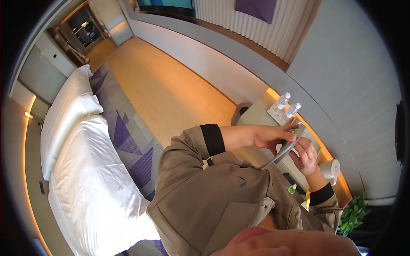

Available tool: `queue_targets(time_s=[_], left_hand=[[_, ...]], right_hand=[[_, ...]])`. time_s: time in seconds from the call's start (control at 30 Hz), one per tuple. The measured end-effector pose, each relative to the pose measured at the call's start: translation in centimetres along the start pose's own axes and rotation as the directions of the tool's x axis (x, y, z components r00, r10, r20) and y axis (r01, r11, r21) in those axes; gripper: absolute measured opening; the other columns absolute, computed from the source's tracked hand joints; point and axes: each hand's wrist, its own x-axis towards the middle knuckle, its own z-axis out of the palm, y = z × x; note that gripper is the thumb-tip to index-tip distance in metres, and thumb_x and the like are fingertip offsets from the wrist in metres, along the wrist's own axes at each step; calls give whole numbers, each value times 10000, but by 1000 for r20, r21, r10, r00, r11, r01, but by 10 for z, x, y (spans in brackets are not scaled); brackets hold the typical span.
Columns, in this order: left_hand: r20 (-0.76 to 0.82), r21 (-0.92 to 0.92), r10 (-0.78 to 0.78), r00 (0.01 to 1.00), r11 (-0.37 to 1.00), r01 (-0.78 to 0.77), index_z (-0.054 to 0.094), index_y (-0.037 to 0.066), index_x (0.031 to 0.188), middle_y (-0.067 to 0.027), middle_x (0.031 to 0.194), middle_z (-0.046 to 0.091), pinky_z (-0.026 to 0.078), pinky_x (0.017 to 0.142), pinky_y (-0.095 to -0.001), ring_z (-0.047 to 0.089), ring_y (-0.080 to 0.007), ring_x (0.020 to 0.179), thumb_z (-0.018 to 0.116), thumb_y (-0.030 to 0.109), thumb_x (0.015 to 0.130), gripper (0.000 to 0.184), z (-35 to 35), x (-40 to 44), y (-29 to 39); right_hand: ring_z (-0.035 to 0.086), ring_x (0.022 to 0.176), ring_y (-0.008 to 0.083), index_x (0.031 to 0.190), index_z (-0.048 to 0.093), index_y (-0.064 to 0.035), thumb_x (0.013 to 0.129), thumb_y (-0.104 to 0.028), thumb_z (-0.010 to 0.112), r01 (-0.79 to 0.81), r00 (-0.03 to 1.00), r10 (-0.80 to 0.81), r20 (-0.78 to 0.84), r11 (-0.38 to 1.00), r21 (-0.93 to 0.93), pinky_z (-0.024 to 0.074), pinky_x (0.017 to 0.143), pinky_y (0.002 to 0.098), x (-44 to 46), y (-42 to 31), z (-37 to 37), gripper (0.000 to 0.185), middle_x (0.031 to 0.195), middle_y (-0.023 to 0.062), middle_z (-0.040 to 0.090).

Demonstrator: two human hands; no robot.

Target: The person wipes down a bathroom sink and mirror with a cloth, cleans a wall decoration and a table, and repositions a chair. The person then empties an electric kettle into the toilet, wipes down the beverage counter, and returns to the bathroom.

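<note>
My left hand (275, 137) and my right hand (305, 154) meet over the desk in front of my chest. Both are closed around a grey curved strap-like thing (287, 149), whose thin tail trails back toward my jacket. Its exact kind does not show. The left fingers cross its upper part, and the right fingers grip it from the far side. Just past my hands stand two clear water bottles (287, 107) with white caps. A white kettle (331, 170) is close to my right wrist.
Below my hands lies a small green-and-white item (292, 188). A dark bin (241, 113) stands at the desk's end. Leafy green plant (353, 216) at lower right. On the left is a bed with white bedding (92, 183), beside a purple-grey carpet (128, 136).
</note>
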Motion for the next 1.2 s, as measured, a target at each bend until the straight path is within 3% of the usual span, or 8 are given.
queue_targets(time_s=[0.17,0.23,0.37,0.5,0.57,0.63,0.73,1.2], left_hand=[[-195,330,107,975,943,-37,55,175,1383,-114,1320,246,414,831,-506,285,-305,1210,754,404,627,1054,11,-1,8],[-190,529,236,953,842,-103,60,167,1382,-118,1317,229,385,871,-470,278,-300,1212,772,380,605,1075,7,0,8],[26,920,473,881,334,-206,89,141,1378,-128,1312,190,297,972,-405,244,-297,1227,812,335,551,1115,16,-4,15],[72,975,460,885,155,-160,154,137,1363,-117,1335,172,300,971,-402,254,-301,1230,821,348,523,1093,22,-13,19],[-60,847,382,922,509,-156,163,142,1359,-106,1336,191,316,960,-399,275,-290,1221,805,382,538,1070,3,-9,9],[-172,603,261,950,791,-108,172,148,1356,-96,1338,210,331,949,-397,296,-279,1213,790,416,553,1048,-9,-5,8],[-76,-43,-27,997,999,23,97,192,1377,-47,1297,241,445,826,-402,367,-208,1138,720,397,660,972,-8,-2,12],[-193,295,0,981,954,58,29,187,1384,-78,1303,236,420,870,-413,371,-245,1159,782,397,580,1120,1,31,19]], right_hand=[[544,903,255,1028,501,7,638,19,691,-311,939,324,-119,944,114,456,753,334,-4,-9,26,433,987,143,544],[533,930,201,1055,472,20,739,-36,630,-504,589,804,-80,443,741,446,789,318,-7,-16,43,358,1015,109,543],[530,1020,223,1148,444,1,883,-133,406,-228,137,832,538,-502,834,450,863,346,16,-26,34,299,1100,120,531],[528,1025,178,1189,424,-14,914,-208,362,-263,276,585,762,-717,646,447,863,341,6,-10,34,342,1145,89,517],[529,981,170,1203,406,-33,892,-204,456,-458,317,725,612,-448,768,458,818,333,6,-19,30,358,1079,73,521],[532,956,207,1159,429,-17,800,-110,595,-610,701,709,81,537,583,464,786,322,-7,-9,31,407,1039,92,522],[538,929,231,1095,462,1,691,-40,686,-269,953,292,-83,940,211,456,773,321,-8,6,18,463,1025,118,519],[557,682,135,994,505,27,750,-60,635,-571,606,774,-183,584,577,457,661,274,-23,-5,37,289,823,87,551]])
